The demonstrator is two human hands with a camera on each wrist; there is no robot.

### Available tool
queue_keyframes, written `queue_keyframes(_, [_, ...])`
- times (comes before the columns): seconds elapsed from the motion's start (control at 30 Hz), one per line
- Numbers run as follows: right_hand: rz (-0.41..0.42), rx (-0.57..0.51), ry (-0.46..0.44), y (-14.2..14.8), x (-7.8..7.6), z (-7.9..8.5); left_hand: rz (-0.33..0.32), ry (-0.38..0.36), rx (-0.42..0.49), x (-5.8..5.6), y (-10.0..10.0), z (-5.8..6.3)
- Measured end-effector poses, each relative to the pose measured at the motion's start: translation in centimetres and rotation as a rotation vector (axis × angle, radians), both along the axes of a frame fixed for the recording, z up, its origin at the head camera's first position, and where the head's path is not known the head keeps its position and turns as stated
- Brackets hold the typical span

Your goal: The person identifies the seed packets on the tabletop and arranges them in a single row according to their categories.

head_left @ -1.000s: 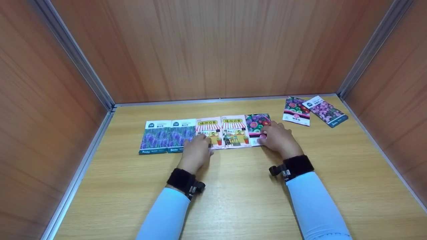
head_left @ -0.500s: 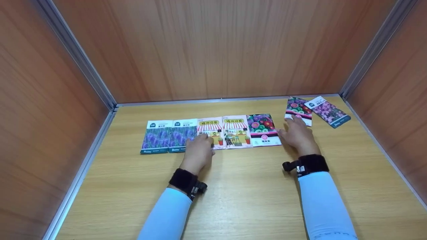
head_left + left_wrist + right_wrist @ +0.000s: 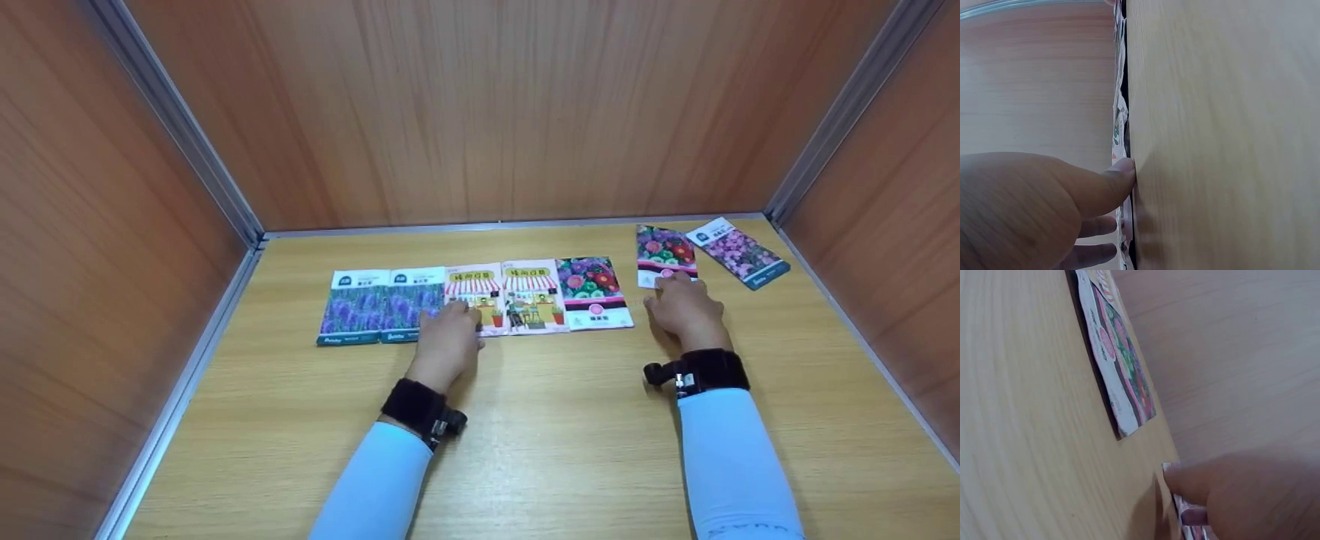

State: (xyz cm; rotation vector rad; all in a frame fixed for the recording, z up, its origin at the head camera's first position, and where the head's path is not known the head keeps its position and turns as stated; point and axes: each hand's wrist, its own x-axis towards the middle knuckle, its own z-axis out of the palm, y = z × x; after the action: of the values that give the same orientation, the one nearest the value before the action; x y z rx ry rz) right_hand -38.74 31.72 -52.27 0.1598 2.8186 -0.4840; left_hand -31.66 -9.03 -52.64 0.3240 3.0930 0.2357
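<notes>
Seed packets lie side by side in a row. Two purple-flower packets [image 3: 353,307] are at its left, two pink packets with a striped awning [image 3: 532,296] in the middle, and a mixed-flower packet [image 3: 595,292] at the right end. My left hand [image 3: 448,341] rests on the row where purple meets pink; its thumb [image 3: 1120,179] touches the packets' near edge, with straight fingers on top. My right hand [image 3: 686,311] pinches the near edge of a second mixed-flower packet [image 3: 666,251], its thumb [image 3: 1185,482] at the corner. My hand hides that packet's lower edge.
A packet with pink-purple flowers [image 3: 739,253] lies slanted at the back right, close to the pinched one. Wooden panels [image 3: 480,112] with metal strips at their edges enclose the wooden table [image 3: 525,450] at the back and both sides.
My right hand has left the row's right-end packet and moved right to the second mixed-flower packet. That packet has shifted slightly left and nearer, away from the slanted one. My left hand stays put.
</notes>
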Motion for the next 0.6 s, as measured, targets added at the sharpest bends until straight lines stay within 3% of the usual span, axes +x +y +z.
queue_keyframes(0.17, [-0.073,-0.049,-0.025,-0.09,0.11,0.68,-0.004,0.007,0.014,0.05,-0.1,-0.05])
queue_keyframes(0.43, [-0.117,-0.079,0.072,-0.06,0.48,0.66,-0.002,0.0,0.018,0.07,-0.13,-0.13])
queue_keyframes(0.6, [-0.127,-0.107,0.027,0.09,0.41,0.35,-0.002,-0.003,0.016,0.07,-0.05,-0.16])
